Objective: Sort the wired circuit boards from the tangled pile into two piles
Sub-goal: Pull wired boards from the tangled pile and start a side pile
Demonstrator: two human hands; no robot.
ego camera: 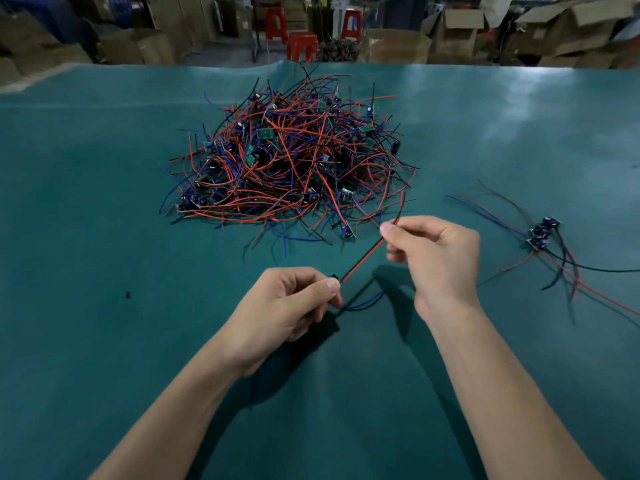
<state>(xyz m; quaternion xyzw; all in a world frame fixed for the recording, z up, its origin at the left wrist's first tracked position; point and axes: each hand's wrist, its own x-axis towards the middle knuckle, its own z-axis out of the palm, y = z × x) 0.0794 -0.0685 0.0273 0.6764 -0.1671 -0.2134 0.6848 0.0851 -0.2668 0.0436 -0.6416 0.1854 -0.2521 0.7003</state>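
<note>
Holding one wired board (333, 276) clear of the tangled pile (287, 164), head view only. Left hand (287, 306) is pinching the board itself between thumb and forefinger, remaining fingers curled under; board is mostly hidden, just a dark corner showing. Right hand (436, 251) is pinching the red/black wire pair (363, 254) further along, fingertips (388, 232) clamped on it, so the pair is running taut between the hands.

Long axis: board at the near-left end, wires heading far-right toward the pile edge, roughly diagonal, lifted above the tabletop (104, 237). A blue lead (367, 301) is drooping off the board's other side, below the hands. Free wire tips past the right hand are ending close to the pile's near-right fringe; cannot tell whether they are snagged there.

Step, as I read it: one unit being extracted/straightened, not yet placed. Sorted pile (543, 233) is sitting at right, well apart from the tangle, a few boards with wires fanning out. No second sorted pile is showing.

Next move probably calls for checking the tips are free, identifying the board type, then laying it down aligned with its matching group.
</note>
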